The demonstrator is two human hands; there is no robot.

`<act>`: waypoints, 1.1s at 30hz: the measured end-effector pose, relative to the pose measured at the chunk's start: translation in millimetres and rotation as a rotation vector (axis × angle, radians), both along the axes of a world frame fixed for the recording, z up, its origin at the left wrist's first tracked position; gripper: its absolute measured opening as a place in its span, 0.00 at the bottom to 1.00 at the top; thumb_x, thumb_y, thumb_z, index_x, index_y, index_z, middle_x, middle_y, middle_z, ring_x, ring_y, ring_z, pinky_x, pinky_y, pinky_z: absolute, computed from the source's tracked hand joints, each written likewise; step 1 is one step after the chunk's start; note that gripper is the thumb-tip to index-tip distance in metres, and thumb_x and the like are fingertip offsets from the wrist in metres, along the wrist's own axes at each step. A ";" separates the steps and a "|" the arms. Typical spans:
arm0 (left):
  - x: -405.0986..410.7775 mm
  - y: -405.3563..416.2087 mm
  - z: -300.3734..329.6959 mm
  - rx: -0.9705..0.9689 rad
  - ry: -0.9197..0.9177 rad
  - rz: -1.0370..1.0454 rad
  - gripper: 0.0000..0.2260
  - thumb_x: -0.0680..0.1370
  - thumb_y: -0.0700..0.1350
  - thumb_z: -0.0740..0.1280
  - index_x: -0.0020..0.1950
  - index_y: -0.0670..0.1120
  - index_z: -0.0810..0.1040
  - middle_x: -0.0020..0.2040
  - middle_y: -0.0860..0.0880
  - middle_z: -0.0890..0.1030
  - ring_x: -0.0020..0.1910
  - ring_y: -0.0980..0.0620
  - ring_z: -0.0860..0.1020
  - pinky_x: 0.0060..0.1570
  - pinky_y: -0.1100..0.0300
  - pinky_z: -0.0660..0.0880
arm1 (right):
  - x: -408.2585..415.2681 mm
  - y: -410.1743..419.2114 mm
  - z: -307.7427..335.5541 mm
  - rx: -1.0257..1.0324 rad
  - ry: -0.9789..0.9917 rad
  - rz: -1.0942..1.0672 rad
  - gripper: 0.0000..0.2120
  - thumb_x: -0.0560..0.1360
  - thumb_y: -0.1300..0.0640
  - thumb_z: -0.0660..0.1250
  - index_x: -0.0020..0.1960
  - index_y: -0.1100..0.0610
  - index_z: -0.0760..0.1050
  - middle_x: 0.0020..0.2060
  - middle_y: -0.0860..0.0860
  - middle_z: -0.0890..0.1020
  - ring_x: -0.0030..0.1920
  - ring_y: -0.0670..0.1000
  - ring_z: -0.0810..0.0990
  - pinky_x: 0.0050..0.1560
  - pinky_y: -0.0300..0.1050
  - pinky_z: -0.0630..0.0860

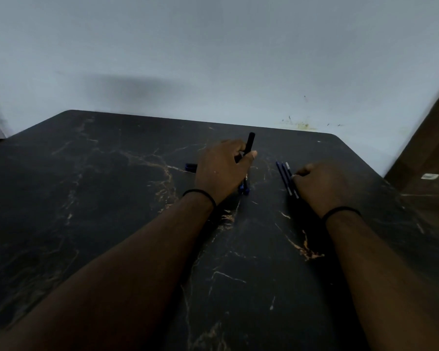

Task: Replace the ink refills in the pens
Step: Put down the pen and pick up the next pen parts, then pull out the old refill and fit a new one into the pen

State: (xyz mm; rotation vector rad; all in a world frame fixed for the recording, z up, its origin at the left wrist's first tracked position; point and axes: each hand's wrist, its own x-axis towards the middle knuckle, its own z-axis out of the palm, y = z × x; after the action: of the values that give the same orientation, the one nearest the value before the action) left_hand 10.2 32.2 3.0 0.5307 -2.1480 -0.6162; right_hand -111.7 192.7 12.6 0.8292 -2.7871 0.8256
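Note:
My left hand (221,168) is closed around a black pen (249,143) whose upper end sticks up past the thumb. Blue pen parts (244,188) poke out below the same hand, low over the table. Three thin blue refills (285,177) lie side by side on the black marble table (112,198), right of the left hand. My right hand (319,186) rests beside them with curled fingers, its fingertips touching the refill nearest to it. A small blue cap or pen piece (191,167) lies just left of my left hand.
The table's far edge runs along a pale wall (213,59). A brown wooden surface (431,153) with a small white sticker stands at the right. Both wrists wear thin black bands.

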 end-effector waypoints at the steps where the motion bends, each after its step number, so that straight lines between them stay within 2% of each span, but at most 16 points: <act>1: -0.1 0.0 -0.2 0.004 0.004 0.001 0.11 0.78 0.57 0.67 0.48 0.51 0.82 0.41 0.53 0.82 0.39 0.56 0.79 0.41 0.58 0.79 | -0.1 -0.1 -0.4 0.000 -0.002 0.001 0.09 0.76 0.56 0.66 0.48 0.55 0.84 0.45 0.56 0.84 0.46 0.58 0.81 0.46 0.44 0.75; 5: -0.4 -0.1 -0.7 0.008 0.012 0.002 0.11 0.78 0.57 0.67 0.48 0.50 0.82 0.41 0.54 0.82 0.39 0.57 0.78 0.40 0.60 0.77 | -0.9 -0.4 -1.3 -0.024 -0.037 -0.008 0.09 0.77 0.57 0.64 0.49 0.55 0.84 0.44 0.56 0.84 0.43 0.56 0.80 0.43 0.43 0.72; 10: 0.3 -0.5 0.0 0.015 0.010 0.001 0.10 0.78 0.57 0.67 0.48 0.51 0.81 0.40 0.55 0.80 0.37 0.59 0.76 0.35 0.65 0.70 | -2.0 -1.8 -3.4 -0.051 -0.033 -0.023 0.09 0.77 0.59 0.64 0.46 0.56 0.83 0.44 0.56 0.84 0.39 0.53 0.75 0.42 0.41 0.68; 13: 1.4 -0.8 0.7 0.021 0.011 0.006 0.11 0.78 0.57 0.67 0.48 0.50 0.81 0.41 0.54 0.81 0.39 0.56 0.78 0.38 0.63 0.74 | -3.5 -1.6 -3.8 -0.043 -0.037 -0.027 0.09 0.78 0.58 0.64 0.47 0.56 0.83 0.44 0.56 0.84 0.38 0.52 0.74 0.42 0.41 0.68; 19: 3.7 -2.1 2.9 0.055 0.017 0.017 0.12 0.78 0.56 0.67 0.49 0.48 0.82 0.42 0.51 0.83 0.40 0.54 0.80 0.42 0.56 0.79 | -3.4 -0.2 -4.4 -0.055 -0.035 -0.034 0.09 0.78 0.57 0.64 0.47 0.56 0.83 0.46 0.57 0.84 0.41 0.55 0.77 0.43 0.43 0.71; 23: 4.8 -3.8 2.8 0.056 0.029 0.030 0.11 0.78 0.56 0.67 0.49 0.49 0.82 0.41 0.51 0.83 0.41 0.52 0.81 0.41 0.57 0.79 | -2.3 0.1 -3.3 -0.095 0.011 -0.047 0.11 0.79 0.55 0.63 0.52 0.56 0.83 0.50 0.57 0.84 0.50 0.59 0.81 0.51 0.47 0.75; 25: 4.7 -4.6 2.9 0.067 0.039 0.041 0.11 0.78 0.55 0.66 0.47 0.49 0.81 0.39 0.51 0.82 0.39 0.50 0.81 0.40 0.56 0.79 | -0.4 -2.2 -2.1 -0.159 0.065 -0.060 0.10 0.80 0.54 0.63 0.50 0.56 0.82 0.47 0.55 0.84 0.44 0.56 0.80 0.45 0.44 0.74; 27: 4.9 -5.5 2.8 0.078 0.053 0.060 0.10 0.78 0.55 0.67 0.46 0.49 0.81 0.37 0.52 0.81 0.37 0.52 0.80 0.40 0.55 0.79 | 4.4 -6.3 -0.7 -0.206 0.126 -0.053 0.10 0.80 0.54 0.63 0.49 0.54 0.83 0.42 0.51 0.83 0.35 0.48 0.75 0.37 0.40 0.68; 28: 4.9 -6.1 2.6 0.078 0.059 0.069 0.10 0.78 0.55 0.67 0.46 0.50 0.81 0.36 0.52 0.80 0.36 0.52 0.80 0.39 0.55 0.79 | 7.6 -9.2 -0.2 -0.228 0.157 -0.034 0.10 0.80 0.53 0.63 0.49 0.54 0.83 0.42 0.51 0.83 0.34 0.46 0.73 0.37 0.39 0.66; 31: 4.7 -8.9 1.3 0.078 0.075 0.090 0.10 0.78 0.55 0.66 0.44 0.50 0.81 0.31 0.55 0.74 0.31 0.55 0.75 0.34 0.60 0.73 | 18.3 -19.4 -1.8 -0.274 0.191 0.049 0.10 0.80 0.52 0.65 0.51 0.52 0.84 0.46 0.50 0.85 0.39 0.45 0.73 0.42 0.38 0.66; 33: 4.4 -9.7 1.0 0.071 0.079 0.106 0.10 0.77 0.56 0.66 0.43 0.50 0.80 0.30 0.55 0.72 0.30 0.56 0.72 0.33 0.61 0.71 | 24.5 -27.7 -6.0 -0.259 0.198 0.105 0.10 0.79 0.49 0.65 0.51 0.51 0.83 0.47 0.50 0.85 0.40 0.45 0.74 0.42 0.38 0.66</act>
State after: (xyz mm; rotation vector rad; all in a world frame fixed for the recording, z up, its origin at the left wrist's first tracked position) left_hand 14.5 22.5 4.0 0.6439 -2.0166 -0.6454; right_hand -87.2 165.0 6.6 0.9576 -2.4191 1.0321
